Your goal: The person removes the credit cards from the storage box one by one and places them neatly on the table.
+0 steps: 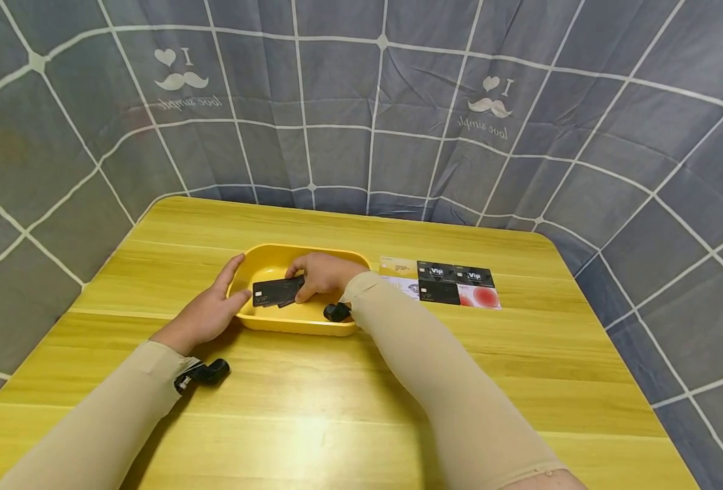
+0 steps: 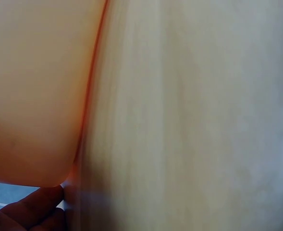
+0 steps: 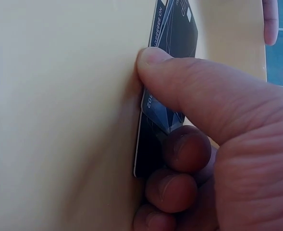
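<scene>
A yellow plastic tray (image 1: 300,328) stands on the table with several black cards (image 1: 264,292) overlapping inside it, one marked VIP. My right hand (image 1: 323,273) reaches into the tray and pinches these cards at their right end. In the right wrist view the thumb (image 3: 167,67) presses on one face of the cards (image 3: 153,139), and the other fingers curl at their edge. At the tray's left end is my left hand (image 1: 214,309), its fingers extended along the rim and thumb at the near side. The left wrist view shows the tray's outer wall (image 2: 35,96) close up.
Right of the tray, two rows of cards lie edge to edge: a gold card (image 1: 398,265), black Vip cards (image 1: 437,272), a white card (image 1: 405,286) and a red-and-white card (image 1: 480,297). A grey checked curtain (image 1: 349,95) hangs behind the wooden table (image 1: 300,408).
</scene>
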`<state>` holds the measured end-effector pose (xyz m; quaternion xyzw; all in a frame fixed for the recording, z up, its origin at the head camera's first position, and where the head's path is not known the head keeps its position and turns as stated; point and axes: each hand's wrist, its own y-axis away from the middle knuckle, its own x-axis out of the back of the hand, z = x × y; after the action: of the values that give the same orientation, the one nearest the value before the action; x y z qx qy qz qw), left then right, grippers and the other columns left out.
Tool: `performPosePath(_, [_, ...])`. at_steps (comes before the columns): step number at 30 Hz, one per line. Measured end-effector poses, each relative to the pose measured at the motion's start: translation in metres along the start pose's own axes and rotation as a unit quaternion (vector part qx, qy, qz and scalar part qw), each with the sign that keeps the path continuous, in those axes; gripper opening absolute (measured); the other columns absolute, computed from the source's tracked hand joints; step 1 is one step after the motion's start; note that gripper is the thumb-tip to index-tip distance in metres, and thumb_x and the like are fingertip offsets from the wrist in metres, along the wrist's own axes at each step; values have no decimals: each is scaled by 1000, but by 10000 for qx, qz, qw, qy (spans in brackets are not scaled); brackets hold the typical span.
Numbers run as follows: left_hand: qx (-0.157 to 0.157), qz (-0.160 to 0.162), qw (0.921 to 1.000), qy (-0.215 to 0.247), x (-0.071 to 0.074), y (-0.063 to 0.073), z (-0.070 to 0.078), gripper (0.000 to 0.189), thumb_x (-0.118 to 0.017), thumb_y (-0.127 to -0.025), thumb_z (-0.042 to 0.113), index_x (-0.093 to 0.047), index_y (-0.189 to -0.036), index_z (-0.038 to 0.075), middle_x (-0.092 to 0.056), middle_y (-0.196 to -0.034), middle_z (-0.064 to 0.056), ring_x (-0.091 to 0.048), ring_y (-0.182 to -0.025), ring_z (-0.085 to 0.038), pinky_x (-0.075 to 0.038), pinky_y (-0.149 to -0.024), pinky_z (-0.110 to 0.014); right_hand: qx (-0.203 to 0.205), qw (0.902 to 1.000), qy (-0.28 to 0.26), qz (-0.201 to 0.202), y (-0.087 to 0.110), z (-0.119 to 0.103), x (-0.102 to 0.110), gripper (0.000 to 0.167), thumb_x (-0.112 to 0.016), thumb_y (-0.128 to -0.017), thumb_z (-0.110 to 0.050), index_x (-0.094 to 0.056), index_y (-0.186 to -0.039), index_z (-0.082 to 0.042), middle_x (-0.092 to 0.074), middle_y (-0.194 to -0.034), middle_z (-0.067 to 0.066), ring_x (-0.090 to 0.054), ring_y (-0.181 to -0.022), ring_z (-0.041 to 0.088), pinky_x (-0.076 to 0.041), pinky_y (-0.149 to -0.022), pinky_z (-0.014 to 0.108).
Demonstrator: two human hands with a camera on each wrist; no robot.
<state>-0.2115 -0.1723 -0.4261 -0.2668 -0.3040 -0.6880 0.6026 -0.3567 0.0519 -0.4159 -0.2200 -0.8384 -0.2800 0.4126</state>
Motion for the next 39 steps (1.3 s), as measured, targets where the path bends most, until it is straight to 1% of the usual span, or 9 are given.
performPosePath(10, [102, -13, 9999, 46, 0, 0, 1, 76, -38, -112, 44, 8, -170, 30, -12, -174, -29, -24, -152, -62, -23, -120, -78, -7, 9999, -100, -27, 4, -3, 1, 54, -85, -90, -21, -66, -141, -18, -65, -137, 2, -59, -109, 18, -47, -98, 28])
performPosePath(15, [82, -19, 9999, 70, 0, 0, 0, 75, -37, -112, 43, 8, -171, 29, -11, -175, -26, -22, -154, -60, -21, -120, -77, -1, 9999, -144, -31, 4, -3, 0, 54, -85, -90, -20, -66, -141, -18, -65, -136, 3, -58, -109, 19, -47, -98, 28])
performPosePath(23, [69, -62, 9999, 116, 0, -1, 1, 74, -36, -112, 39, 10, -170, 30, -12, -174, -29, -21, -154, -60, -20, -121, -77, -3, 9999, -125, 21, 4, -3, 0, 53, -85, -90, -20, -66, -140, -19, -65, -135, 2, -59, -109, 18, -48, -97, 27])
performPosePath(27, [39, -106, 9999, 18, 1, -1, 1, 75, -36, -112, 41, 11, -170, 30, -14, -173, -31, -24, -153, -61, -22, -121, -77, 14, 9999, -127, 10, 4, -2, -1, 53, -84, -90, -19, -66, -140, -18, -65, -135, 2, -59, -109, 18, -47, -96, 27])
performPosePath(32, [-59, -164, 9996, -222, 5, 1, 1, 79, -38, -112, 49, 11, -170, 26, -18, -171, -33, -31, -149, -62, -28, -118, -76, 41, 10000, -85, 15, 2, -1, -1, 53, -84, -90, -19, -67, -140, -19, -66, -135, 1, -59, -110, 17, -47, -97, 27])
performPosePath(34, [-97, -173, 9997, -157, 8, 0, 2, 82, -42, -111, 50, 8, -171, 24, -21, -170, -34, -33, -149, -61, -29, -117, -76, 50, 10000, -84, 17, 2, -1, -1, 53, -85, -90, -20, -67, -140, -18, -66, -136, 1, -59, -110, 18, -47, -99, 28])
performPosePath(36, [-123, -181, 9998, 24, 9, 0, 3, 85, -47, -110, 49, 6, -171, 21, -23, -169, -34, -34, -149, -60, -29, -117, -76, 43, 9999, -90, 15, 2, -1, -1, 54, -85, -90, -20, -67, -140, -18, -66, -136, 1, -59, -111, 18, -47, -100, 28])
performPosePath(39, [-142, -219, 9989, 383, 11, -3, 4, 88, -52, -110, 45, 5, -171, 18, -20, -170, -34, -29, -153, -57, -26, -119, -75, 26, 10000, -77, 3, 2, -1, -1, 54, -85, -90, -20, -67, -141, -18, -66, -138, 1, -59, -112, 18, -46, -101, 29])
